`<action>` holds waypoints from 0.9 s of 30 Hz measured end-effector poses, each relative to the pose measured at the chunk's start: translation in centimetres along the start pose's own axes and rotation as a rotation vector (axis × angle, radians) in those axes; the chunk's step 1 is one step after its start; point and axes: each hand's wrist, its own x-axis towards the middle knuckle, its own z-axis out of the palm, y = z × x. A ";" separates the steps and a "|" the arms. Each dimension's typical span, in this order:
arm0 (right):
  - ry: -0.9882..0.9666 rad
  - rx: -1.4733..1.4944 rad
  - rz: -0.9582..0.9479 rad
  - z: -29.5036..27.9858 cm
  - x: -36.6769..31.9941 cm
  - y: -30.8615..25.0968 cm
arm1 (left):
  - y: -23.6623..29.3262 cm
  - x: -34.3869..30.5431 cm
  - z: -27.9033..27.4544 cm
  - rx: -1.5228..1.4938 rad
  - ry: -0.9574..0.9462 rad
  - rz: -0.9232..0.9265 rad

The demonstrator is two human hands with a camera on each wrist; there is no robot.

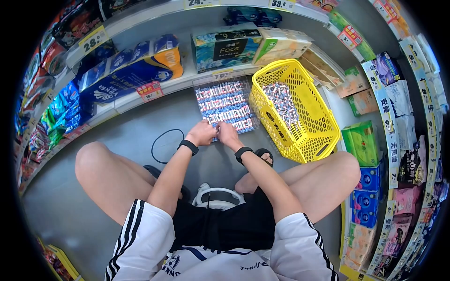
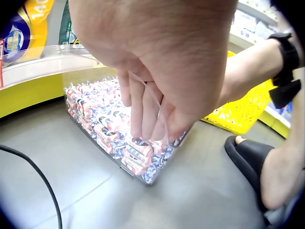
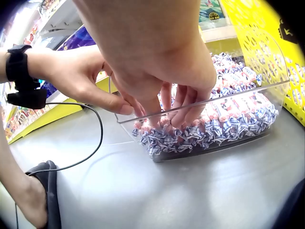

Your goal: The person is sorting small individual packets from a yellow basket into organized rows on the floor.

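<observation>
A clear plastic box (image 1: 194, 89) holds rows of small wrapped candies (image 1: 225, 101) in red, white and blue. Both hands meet at its near edge. In the left wrist view, my left hand (image 2: 157, 52) reaches over the clear wall, its fingers (image 2: 143, 114) pointing down at the candies (image 2: 107, 125). My right hand (image 3: 152, 57) dips inside the box (image 3: 205, 103), fingers bent downward and touching the candies (image 3: 224, 121) along the near wall. Whether either hand pinches a candy is hidden. The left hand (image 3: 78, 78) is beside it, thumb outside the wall.
A yellow basket (image 1: 323, 126) with loose candies stands right of the box. Shelves (image 1: 187, 75) with tissue packs (image 1: 227, 49) run behind, and more goods line the right. A black cable (image 1: 153, 150) loops on the floor at left. The person's legs (image 1: 117, 175) flank the near side.
</observation>
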 end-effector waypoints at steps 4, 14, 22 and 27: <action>0.005 -0.020 -0.040 0.1 0.1 0.2 | -0.1 0.0 1.0 0.007 0.034 -0.027; 0.080 -0.021 -0.075 1.2 0.4 0.6 | -0.2 0.2 1.8 0.037 0.044 -0.021; 0.070 -0.042 -0.063 1.5 0.7 0.7 | 0.1 0.2 1.0 0.020 0.034 -0.053; 0.071 -0.033 -0.044 1.4 0.5 0.8 | 0.0 0.4 0.9 -0.044 0.024 -0.040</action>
